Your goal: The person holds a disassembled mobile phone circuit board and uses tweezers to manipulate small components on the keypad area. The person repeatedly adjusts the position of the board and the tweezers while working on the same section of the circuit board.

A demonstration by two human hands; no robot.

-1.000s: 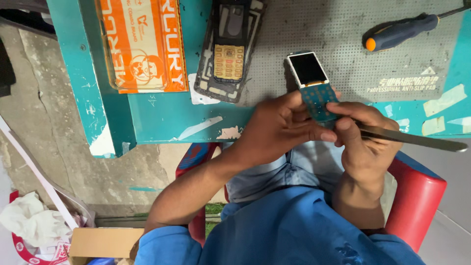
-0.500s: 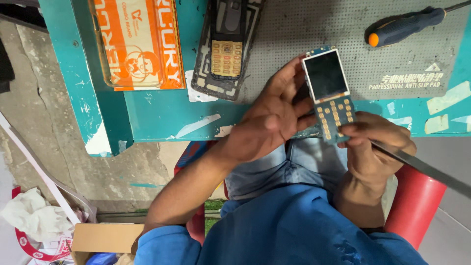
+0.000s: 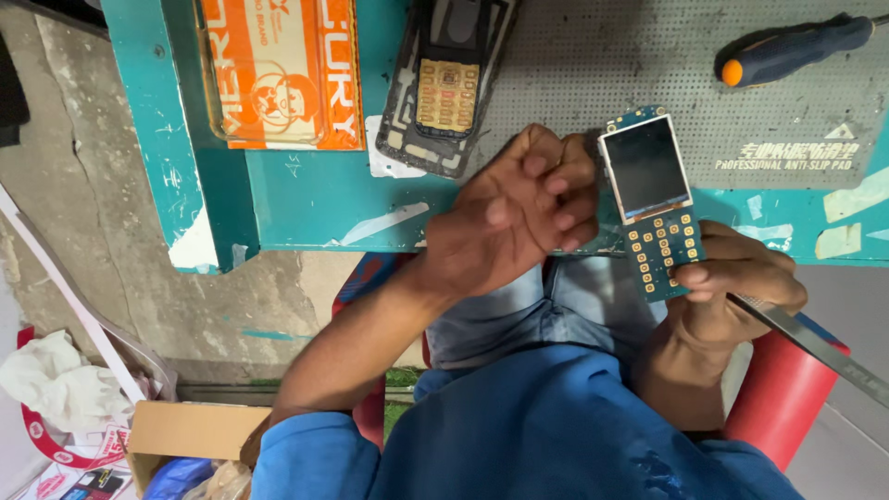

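Observation:
A bare phone circuit board (image 3: pixel 653 204) with a dark screen and gold keypad contacts is upright over the table's front edge. My right hand (image 3: pixel 732 278) grips its lower end, and also holds a thin metal blade (image 3: pixel 820 347) that points down to the right. My left hand (image 3: pixel 519 208) is curled beside the board's left edge, fingers bent; whether it touches the board is unclear.
On the teal table (image 3: pixel 306 199) lie a phone housing with keypad (image 3: pixel 444 83), an orange box (image 3: pixel 278 69), a grey anti-slip mat (image 3: pixel 630 56) and a blue-handled screwdriver (image 3: pixel 796 51). A red chair (image 3: pixel 787 389) is under me; a cardboard box (image 3: pixel 185 435) and rags sit on the floor.
The board has turned upright with its screen facing me and moved right. My left hand has slid off it to its left side. The blade has dropped lower.

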